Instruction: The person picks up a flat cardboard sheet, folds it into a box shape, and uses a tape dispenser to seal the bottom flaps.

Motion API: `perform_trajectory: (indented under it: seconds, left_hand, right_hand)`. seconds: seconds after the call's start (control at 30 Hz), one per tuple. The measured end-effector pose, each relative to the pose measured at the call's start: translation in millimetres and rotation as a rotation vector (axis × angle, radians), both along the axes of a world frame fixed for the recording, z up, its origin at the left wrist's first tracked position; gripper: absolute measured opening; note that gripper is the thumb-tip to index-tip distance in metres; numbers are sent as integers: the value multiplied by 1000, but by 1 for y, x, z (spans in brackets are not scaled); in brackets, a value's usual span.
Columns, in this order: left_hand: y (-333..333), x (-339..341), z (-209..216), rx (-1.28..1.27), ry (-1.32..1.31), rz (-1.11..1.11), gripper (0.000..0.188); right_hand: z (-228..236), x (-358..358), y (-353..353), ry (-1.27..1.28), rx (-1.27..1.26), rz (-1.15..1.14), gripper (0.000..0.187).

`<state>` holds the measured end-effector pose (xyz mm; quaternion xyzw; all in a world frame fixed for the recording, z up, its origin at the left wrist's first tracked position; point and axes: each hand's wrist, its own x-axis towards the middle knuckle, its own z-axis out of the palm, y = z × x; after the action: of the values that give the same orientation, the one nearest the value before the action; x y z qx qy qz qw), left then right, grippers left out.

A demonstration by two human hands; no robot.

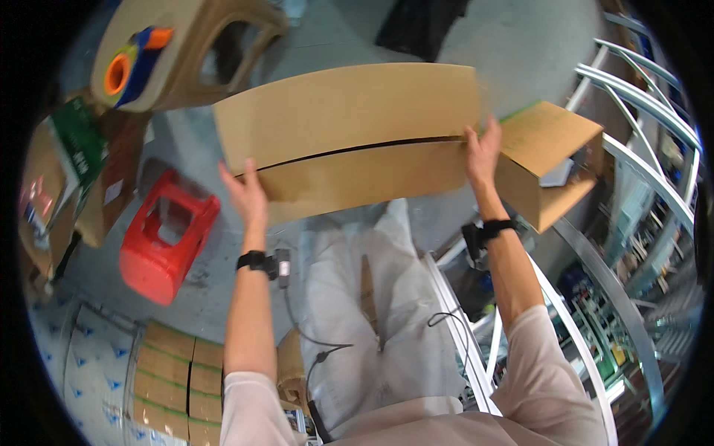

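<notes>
A wide brown cardboard box [349, 108] is held out in front of my legs. A narrow dark gap runs across it between two long flaps. My left hand [249, 197] grips its left end near the gap, thumb and fingers at the edge. At the right end, level with the same gap, my right hand [483, 152] holds the other edge. The far sides of the box are hidden. Just right of my right hand is a smaller cardboard box [547, 134] with an open side and something pale inside.
A tape dispenser [134, 67] with orange parts lies on a beige plastic stool [186, 37] at the far left. Below it stands a red plastic stool [160, 256]. Stacked cartons [167, 372] are at the lower left. Metal tube racks [639, 89] line the right. Cables hang from my wrist straps.
</notes>
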<state>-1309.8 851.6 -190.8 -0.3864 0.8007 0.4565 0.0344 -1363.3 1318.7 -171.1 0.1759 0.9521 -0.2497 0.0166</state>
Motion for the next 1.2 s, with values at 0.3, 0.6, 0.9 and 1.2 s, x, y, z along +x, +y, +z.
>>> perform_trajectory:
  seconds: [0.3, 0.6, 0.9, 1.2]
  left_hand:
    - [-41, -5, 16, -91, -53, -48, 59]
    - [1, -92, 105, -193, 139, -211, 40]
    - [13, -228, 132, -640, 340, -532, 37]
    - [95, -259, 101, -699, 297, -1036, 35]
  right_hand:
    - [7, 15, -56, -270, -560, -453, 64]
    - [76, 72, -56, -39, -858, -750, 60]
    - [115, 139, -101, -454, -1321, -990, 60]
    - [138, 229, -158, -891, -1690, -1292, 42]
